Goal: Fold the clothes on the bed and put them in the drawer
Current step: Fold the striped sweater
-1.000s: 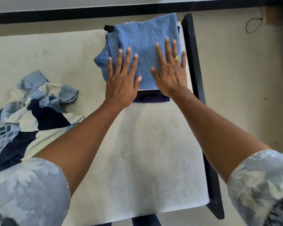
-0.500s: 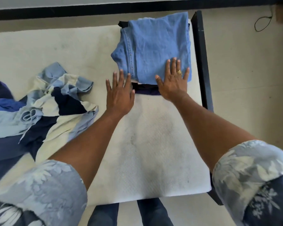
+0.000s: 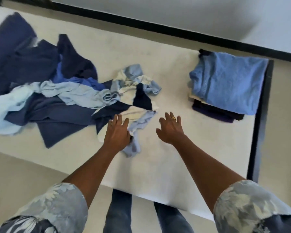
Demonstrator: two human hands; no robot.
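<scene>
Progress: folded stack [image 3: 228, 84] done, loose heap [image 3: 40, 91] left. My left hand [image 3: 118, 133] on patchwork garment [image 3: 138, 98], grip unclear; right hand [image 3: 170, 130] spread, empty.

No writing is showing anywhere in view. Nothing readable is appearing on the folded light-blue denim garment [image 3: 228, 81], on the loose heap of navy, pale-blue and cream clothes [image 3: 49, 91] or on the white bed mattress [image 3: 158, 165] — no label, brand or number.
</scene>
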